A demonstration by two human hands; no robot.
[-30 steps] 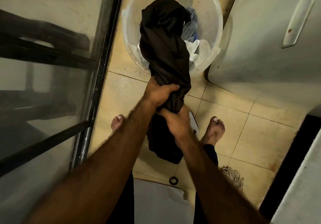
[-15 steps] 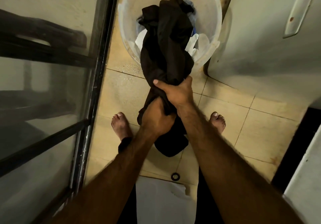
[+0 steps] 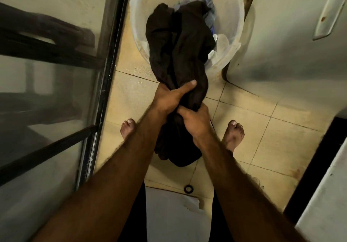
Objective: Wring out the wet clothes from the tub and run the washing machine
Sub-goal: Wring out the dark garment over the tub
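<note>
A dark wet garment [image 3: 180, 50] stretches from the translucent white tub [image 3: 234, 16] down towards me, its upper end bunched over the tub. My left hand [image 3: 172, 97] grips the garment higher up, thumb across the cloth. My right hand [image 3: 195, 121] grips it just below, and the garment's tail hangs under my hands above the floor. White and blue clothes [image 3: 210, 9] lie in the tub behind the dark garment.
A white appliance [image 3: 293, 35] stands right of the tub. A glass door with a black frame [image 3: 107, 72] runs along the left. My bare feet [image 3: 233, 134] stand on beige tiles; a small black ring [image 3: 188, 188] lies on the floor beside a white sheet [image 3: 174, 215].
My hands swapped order on the garment: the left hand now grips above, the right below. The bunched upper end has shifted slightly over the tub.
</note>
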